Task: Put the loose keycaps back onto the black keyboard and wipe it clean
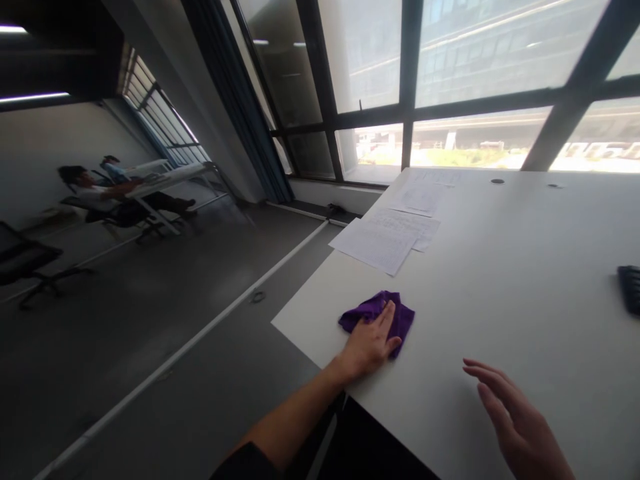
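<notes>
A crumpled purple cloth (400,315) lies on a white table (500,280) near its left corner. My left hand (371,343) lies flat on top of the cloth, fingers stretched out and pressing it down. My right hand (517,420) hovers just above the table's near side, at the lower right, with its fingers spread and nothing in it.
Several printed paper sheets (387,233) lie on the table beyond the cloth. A dark object (631,288) sits at the right edge. Large windows (450,80) stand behind the table. Far left, a person (95,190) sits at another desk; an office chair (30,260) stands nearer.
</notes>
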A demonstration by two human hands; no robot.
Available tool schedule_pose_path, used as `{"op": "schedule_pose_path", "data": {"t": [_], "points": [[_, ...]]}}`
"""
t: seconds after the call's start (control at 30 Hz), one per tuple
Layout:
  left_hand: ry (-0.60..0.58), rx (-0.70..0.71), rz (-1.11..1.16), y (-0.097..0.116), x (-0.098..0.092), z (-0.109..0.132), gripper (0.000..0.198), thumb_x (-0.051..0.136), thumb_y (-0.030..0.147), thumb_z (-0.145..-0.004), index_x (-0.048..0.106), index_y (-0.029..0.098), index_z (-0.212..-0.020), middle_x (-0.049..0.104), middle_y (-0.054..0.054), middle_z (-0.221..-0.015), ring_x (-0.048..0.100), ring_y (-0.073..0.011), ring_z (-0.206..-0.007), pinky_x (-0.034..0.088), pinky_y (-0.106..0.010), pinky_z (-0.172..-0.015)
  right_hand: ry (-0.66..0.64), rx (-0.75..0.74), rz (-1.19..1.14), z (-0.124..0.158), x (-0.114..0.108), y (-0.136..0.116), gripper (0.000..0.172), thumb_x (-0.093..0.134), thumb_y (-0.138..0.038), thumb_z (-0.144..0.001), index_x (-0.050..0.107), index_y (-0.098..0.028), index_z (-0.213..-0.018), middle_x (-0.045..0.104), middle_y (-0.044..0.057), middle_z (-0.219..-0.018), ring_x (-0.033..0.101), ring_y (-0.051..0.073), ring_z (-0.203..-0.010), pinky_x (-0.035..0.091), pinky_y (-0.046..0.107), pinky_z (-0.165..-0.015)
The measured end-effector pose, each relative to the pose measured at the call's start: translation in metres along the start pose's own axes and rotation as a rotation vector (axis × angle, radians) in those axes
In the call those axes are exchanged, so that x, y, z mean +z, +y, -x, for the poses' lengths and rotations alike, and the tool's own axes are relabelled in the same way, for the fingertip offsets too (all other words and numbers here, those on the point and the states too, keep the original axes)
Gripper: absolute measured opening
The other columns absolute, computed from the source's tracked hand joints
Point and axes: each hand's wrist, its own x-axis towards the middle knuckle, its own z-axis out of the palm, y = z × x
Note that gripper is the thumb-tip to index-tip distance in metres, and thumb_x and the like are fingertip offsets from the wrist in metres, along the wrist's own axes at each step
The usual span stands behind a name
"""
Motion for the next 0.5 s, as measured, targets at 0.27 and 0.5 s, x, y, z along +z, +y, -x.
{"op": "schedule_pose_path", "data": {"t": [0.27, 0.5], "points": [[0.103, -0.579, -0.181, -0.161, -0.067, 0.023, 0.059, 0.033, 0.054, -0.106, 0.037, 0.029, -0.159, 0.024, -0.011, -0.17, 0.018, -0.0406, -0.156, 0.016, -0.066, -0.122, -0.117, -0.067, -0.021, -0.004, 0.018, -0.008, 0.037, 0.049, -0.052, -0.098, 0.075, -0.027, -0.104, 0.074, 0.009, -0.123, 0.071, 0.029, -0.114, 0.06, 0.043, -0.096], [0.174, -0.202, -0.128, -0.034, 0.0, 0.004, 0.06, 0.044, 0.048, -0.104, 0.035, 0.029, -0.16, 0.021, -0.012, -0.171, 0.02, -0.0374, -0.156, 0.018, -0.065, -0.123, -0.189, -0.089, 0.058, -0.005, 0.038, -0.044, 0.037, 0.043, -0.038, -0.103, 0.07, -0.024, -0.124, 0.065, 0.011, -0.139, 0.061, 0.027, -0.13, 0.052, 0.045, -0.11]]}}
